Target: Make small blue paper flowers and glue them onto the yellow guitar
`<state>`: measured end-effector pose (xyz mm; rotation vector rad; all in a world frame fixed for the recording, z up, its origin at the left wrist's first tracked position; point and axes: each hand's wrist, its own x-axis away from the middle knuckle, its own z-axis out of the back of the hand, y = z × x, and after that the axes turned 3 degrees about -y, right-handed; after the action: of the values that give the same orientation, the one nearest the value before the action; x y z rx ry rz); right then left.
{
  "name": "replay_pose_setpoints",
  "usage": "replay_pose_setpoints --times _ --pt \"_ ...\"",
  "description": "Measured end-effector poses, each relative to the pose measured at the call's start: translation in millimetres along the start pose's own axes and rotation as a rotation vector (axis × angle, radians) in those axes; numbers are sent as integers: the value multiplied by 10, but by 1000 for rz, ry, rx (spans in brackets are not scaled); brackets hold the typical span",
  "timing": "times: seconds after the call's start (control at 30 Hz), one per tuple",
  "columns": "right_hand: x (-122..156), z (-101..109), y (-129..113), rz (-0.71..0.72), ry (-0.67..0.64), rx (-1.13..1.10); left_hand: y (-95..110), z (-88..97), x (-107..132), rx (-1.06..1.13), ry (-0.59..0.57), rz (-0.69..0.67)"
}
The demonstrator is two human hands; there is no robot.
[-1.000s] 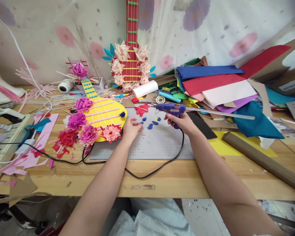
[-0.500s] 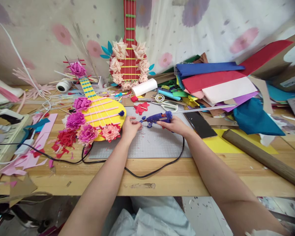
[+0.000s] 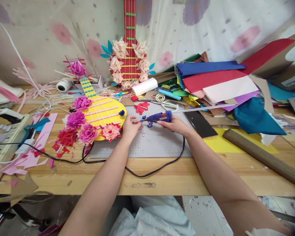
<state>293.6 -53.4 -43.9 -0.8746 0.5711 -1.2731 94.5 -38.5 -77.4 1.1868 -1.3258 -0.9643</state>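
My right hand (image 3: 175, 125) is wrapped round a blue hot glue gun (image 3: 157, 117), its nozzle aimed left; a long clear glue stick (image 3: 204, 108) juts from its rear. My left hand (image 3: 131, 127) pinches a small dark blue paper piece (image 3: 141, 121) right at the nozzle tip. Whether tip and paper touch I cannot tell. Just left of that hand lies a yellow paper guitar (image 3: 102, 113) with pink strips, white strings and paper flowers. A small dark blue flower (image 3: 122, 113) sits on its right edge. Beneath my hands is a grey cutting mat (image 3: 159, 144).
A black cord (image 3: 149, 175) loops along the table front. Red paper petals (image 3: 141, 107), scissors (image 3: 169, 105) and a phone (image 3: 200, 124) lie around the mat. A red paper guitar (image 3: 130, 65) stands behind; folded coloured paper (image 3: 216, 80) is piled right. At left is a power strip (image 3: 7, 144).
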Motion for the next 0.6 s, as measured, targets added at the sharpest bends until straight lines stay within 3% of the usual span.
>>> replay_pose_setpoints --times 0.6 --pt "-5 -10 8 -33 10 -70 -8 -3 -1 -34 -24 4"
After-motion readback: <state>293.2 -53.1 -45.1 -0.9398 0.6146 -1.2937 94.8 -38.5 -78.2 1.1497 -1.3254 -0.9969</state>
